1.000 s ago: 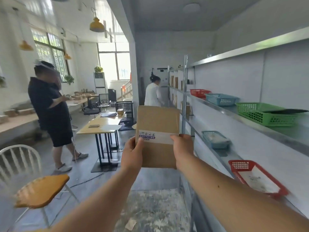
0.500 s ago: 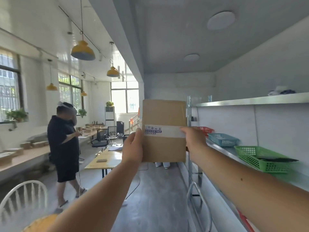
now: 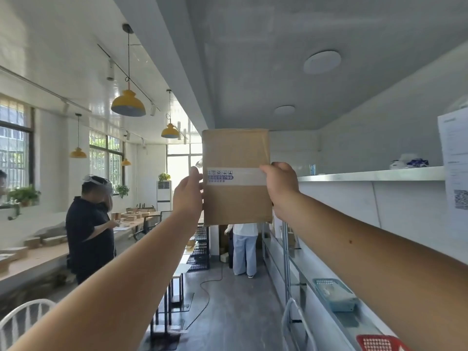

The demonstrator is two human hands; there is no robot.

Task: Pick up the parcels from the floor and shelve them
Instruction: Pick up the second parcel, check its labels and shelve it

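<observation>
I hold a flat brown cardboard parcel [image 3: 236, 153] upright at arm's length, a white tape band with blue print across its middle. My left hand [image 3: 188, 193] grips its left edge and my right hand [image 3: 281, 188] grips its right edge. The parcel is level with the top metal shelf [image 3: 367, 176], which runs along the wall on the right. Lower shelves [image 3: 298, 264] run beneath it.
A blue basket [image 3: 334, 293] and a red basket [image 3: 379, 343] sit on a lower shelf. Small items [image 3: 409, 162] rest on the top shelf. A person in black [image 3: 88, 231] stands at left, another in white [image 3: 244, 249] ahead in the aisle. A white chair [image 3: 22, 320] and tables [image 3: 177, 274] stand at left.
Both hands have raised the parcel from chest height up to the level of the top shelf. The view has tilted upward, showing more ceiling.
</observation>
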